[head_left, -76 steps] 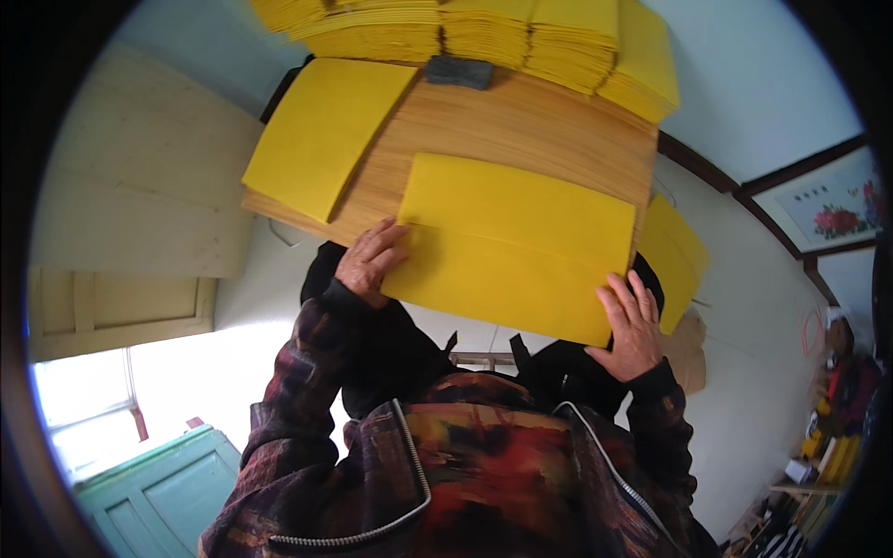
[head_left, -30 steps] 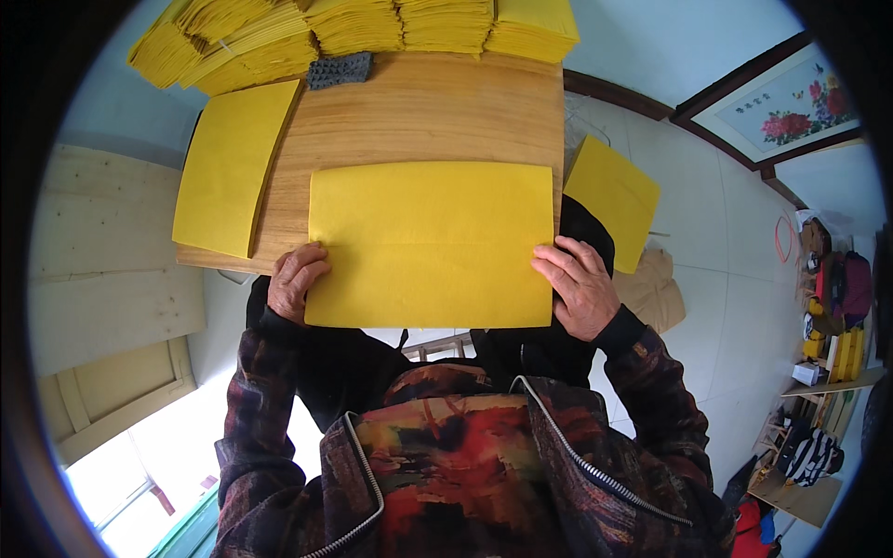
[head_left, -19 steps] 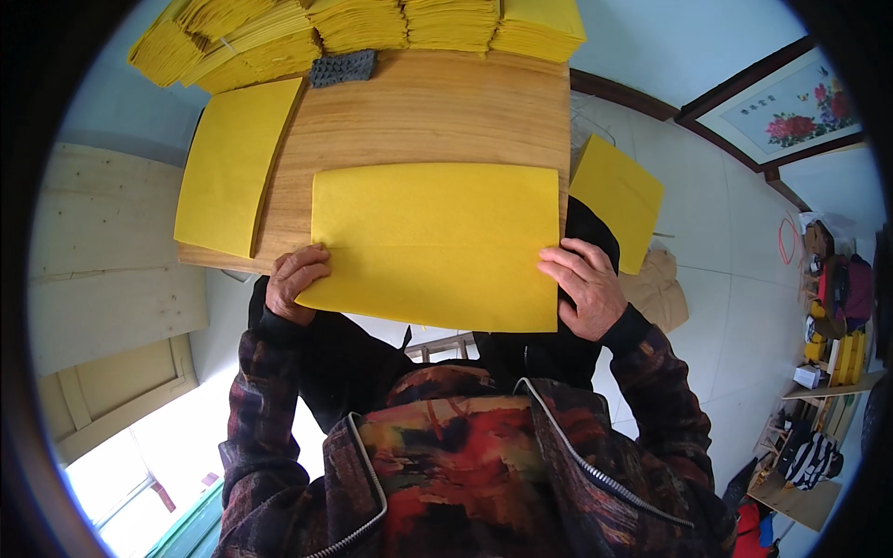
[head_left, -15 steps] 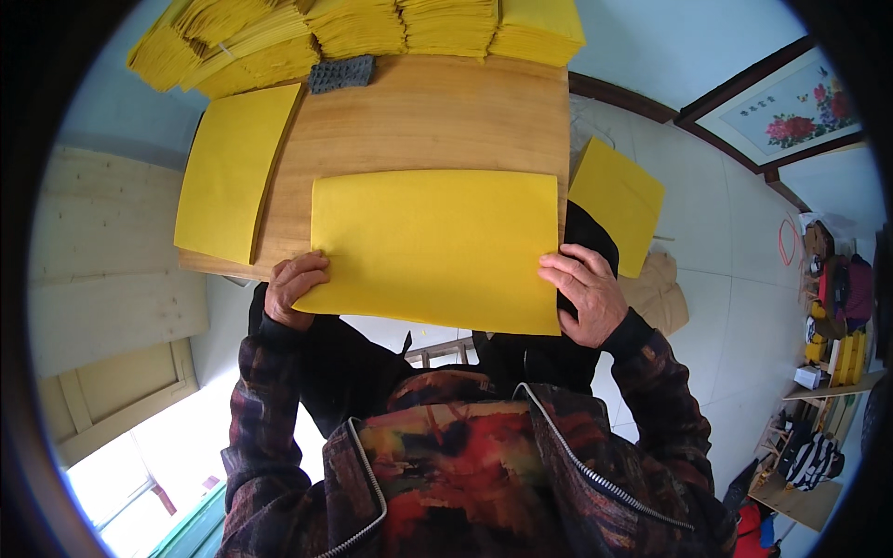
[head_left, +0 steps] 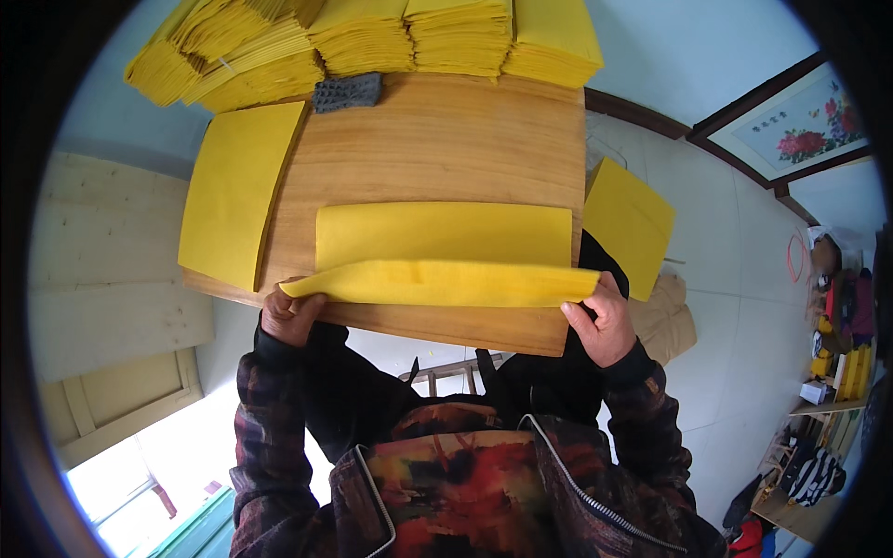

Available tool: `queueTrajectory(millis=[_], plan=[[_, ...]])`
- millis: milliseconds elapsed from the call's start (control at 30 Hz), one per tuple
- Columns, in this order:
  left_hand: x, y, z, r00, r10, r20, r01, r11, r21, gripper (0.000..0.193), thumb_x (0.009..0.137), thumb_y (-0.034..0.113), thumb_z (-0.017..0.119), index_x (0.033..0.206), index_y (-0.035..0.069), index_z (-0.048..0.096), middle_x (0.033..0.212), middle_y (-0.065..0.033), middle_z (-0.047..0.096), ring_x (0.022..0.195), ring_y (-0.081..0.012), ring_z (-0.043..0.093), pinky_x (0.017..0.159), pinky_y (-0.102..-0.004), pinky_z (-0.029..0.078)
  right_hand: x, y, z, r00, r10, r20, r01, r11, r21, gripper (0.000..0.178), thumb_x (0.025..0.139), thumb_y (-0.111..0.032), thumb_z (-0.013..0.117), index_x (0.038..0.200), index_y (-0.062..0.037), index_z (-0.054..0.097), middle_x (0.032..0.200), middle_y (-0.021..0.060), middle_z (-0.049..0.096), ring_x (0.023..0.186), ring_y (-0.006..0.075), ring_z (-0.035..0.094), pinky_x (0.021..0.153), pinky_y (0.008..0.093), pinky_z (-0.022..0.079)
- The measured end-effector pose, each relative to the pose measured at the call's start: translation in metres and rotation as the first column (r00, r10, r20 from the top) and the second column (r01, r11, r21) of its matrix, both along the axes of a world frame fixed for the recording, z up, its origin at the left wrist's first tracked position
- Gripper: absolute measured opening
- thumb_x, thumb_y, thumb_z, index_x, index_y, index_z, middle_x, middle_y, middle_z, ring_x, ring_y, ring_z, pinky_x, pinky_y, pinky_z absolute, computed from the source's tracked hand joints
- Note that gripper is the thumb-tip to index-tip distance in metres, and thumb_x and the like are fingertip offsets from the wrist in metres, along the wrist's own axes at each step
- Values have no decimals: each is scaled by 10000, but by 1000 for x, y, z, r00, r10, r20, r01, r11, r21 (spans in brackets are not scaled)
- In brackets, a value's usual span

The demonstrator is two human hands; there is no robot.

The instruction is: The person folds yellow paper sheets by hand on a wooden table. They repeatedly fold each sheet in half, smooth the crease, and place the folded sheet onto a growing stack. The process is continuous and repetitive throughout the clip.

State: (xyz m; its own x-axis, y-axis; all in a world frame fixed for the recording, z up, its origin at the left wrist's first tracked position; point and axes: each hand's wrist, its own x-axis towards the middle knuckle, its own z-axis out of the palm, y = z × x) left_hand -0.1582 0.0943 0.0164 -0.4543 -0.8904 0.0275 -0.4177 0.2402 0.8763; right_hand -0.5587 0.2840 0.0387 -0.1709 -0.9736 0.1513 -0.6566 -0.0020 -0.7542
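Seen from my remote station, a yellow sheet (head_left: 445, 232) stretches between the left hand (head_left: 290, 314) and the right hand (head_left: 603, 321), each gripping one end of its near flap, thumbs toward the wearer. I see the flap raised and bowed between them, while the far part lies on the wooden tabletop (head_left: 437, 149), just beyond the fingers. Yellow stacks (head_left: 460, 42) line the far edge, well apart from both hands.

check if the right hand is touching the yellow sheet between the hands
Touching. The head view shows the right hand pinching the right end of the yellow sheet, its thumb tip overlapping the near edge with no gap.
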Motion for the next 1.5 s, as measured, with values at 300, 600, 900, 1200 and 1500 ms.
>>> queueTrajectory(millis=[300, 600, 900, 1200, 1500], plan=[[-10, -14, -6, 985, 147, -89, -119, 957, 264, 131, 883, 28, 647, 1011, 9, 623, 897, 15, 658, 798, -52, 556, 758, -216, 431, 16, -16, -9, 933, -330, 147, 308, 939, 156, 144, 861, -21, 641, 991, 17, 592, 808, 100, 625, 686, 158, 592, 619, 269, 451], [-16, -13, -13, 968, 241, 66, -244, 969, 49, 244, 838, 21, 669, 1050, 33, 550, 722, 16, 627, 642, -30, 513, 599, -195, 368, 26, -23, -1, 874, -455, 168, 414, 880, 231, 354, 834, -14, 639, 1159, -27, 498, 670, 118, 649, 564, 251, 622, 543, 326, 466], [-23, -8, -10, 958, 270, 92, -271, 963, -2, 308, 828, 2, 648, 1112, 41, 536, 626, 31, 537, 588, -29, 468, 575, -193, 354, 28, -25, -2, 898, -437, 42, 427, 892, 148, 294, 819, 6, 639, 1075, -52, 508, 602, 110, 597, 495, 243, 588, 486, 329, 434], [-39, 3, 5, 917, 300, 263, -252, 946, -203, 263, 801, 40, 656, 1057, 28, 592, 736, -61, 613, 595, -131, 540, 603, -259, 447, 27, -21, -18, 875, -470, 115, 461, 882, 95, 159, 820, 16, 624, 946, -66, 574, 607, 77, 546, 506, 150, 526, 506, 282, 422], [-48, 6, 7, 928, 269, 257, -216, 952, -215, 136, 840, 106, 631, 954, 60, 689, 895, -157, 678, 882, -348, 642, 780, -391, 520, 25, -20, -21, 880, -419, 225, 408, 908, 94, 124, 861, 70, 563, 940, -22, 542, 668, 6, 518, 583, 54, 470, 555, 217, 387]])
